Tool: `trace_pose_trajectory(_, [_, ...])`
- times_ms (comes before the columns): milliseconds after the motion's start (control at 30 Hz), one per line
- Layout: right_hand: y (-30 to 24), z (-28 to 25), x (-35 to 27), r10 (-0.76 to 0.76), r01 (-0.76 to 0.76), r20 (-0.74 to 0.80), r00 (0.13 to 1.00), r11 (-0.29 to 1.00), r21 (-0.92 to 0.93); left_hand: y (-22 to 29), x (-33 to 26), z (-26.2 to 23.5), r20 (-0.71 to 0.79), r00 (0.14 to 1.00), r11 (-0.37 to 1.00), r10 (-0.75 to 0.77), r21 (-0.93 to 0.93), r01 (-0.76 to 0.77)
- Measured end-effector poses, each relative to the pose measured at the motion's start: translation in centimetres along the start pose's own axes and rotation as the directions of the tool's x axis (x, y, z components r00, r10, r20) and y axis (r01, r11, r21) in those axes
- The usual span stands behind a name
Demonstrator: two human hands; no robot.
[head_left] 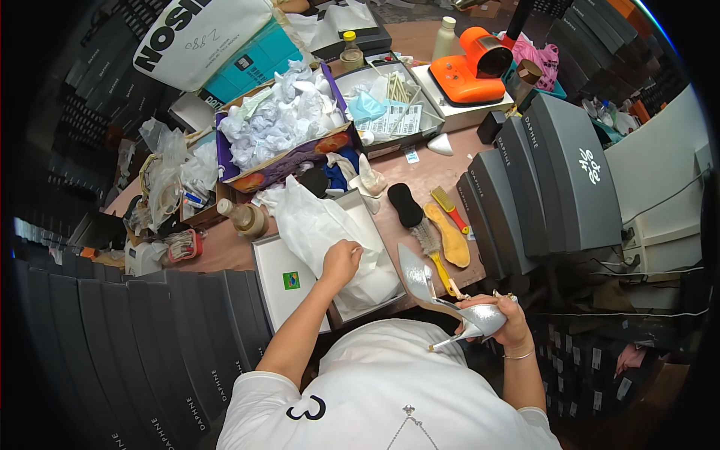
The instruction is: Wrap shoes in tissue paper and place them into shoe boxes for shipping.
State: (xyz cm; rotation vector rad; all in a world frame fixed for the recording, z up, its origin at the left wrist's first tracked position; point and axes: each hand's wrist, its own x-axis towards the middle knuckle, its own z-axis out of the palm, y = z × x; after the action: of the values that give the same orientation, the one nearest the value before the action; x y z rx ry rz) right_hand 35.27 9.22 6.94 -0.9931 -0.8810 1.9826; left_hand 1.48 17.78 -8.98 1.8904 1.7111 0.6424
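Note:
My right hand (514, 326) is wrapped round a silver glittery high-heeled shoe (487, 320), held at the right in front of my body. Its pointed toe reaches up and left, and its thin heel points left. Over an open shoe box, my left hand (342, 264) has its fingers curled together on white tissue paper (319, 225). The paper spills past the box's far edge. Beside it lies a white-lined box half (270, 274) with a small green sticker (291, 280). What lies beneath the paper is hidden.
Right of the box lie a black brush (405, 205), a yellow-handled brush (426, 238), a red-and-yellow brush (450, 208) and a tan insole-shaped pad (454, 240). Grey shoe boxes (566, 180) stand at right; more (161, 322) stand left. A bottle (246, 217) and crumpled-paper carton (281, 161) stand beyond.

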Motion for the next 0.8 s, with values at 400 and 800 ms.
trace_pose_trajectory(400, [2.9, 10.0, 13.0, 0.230, -0.179, -0.007, 0.973, 0.777, 0.604, 5.2, -9.4, -4.9, -0.336, 0.754, 0.546, -0.564, -0.837, 0.035])
trace_pose_trajectory(800, [7.7, 9.2, 13.4, 0.355, -0.383, 0.200, 0.913, 0.581, 0.718, 4.2, -4.8, -11.4, -0.360, 0.923, 0.944, -0.134, -0.329, 0.009])
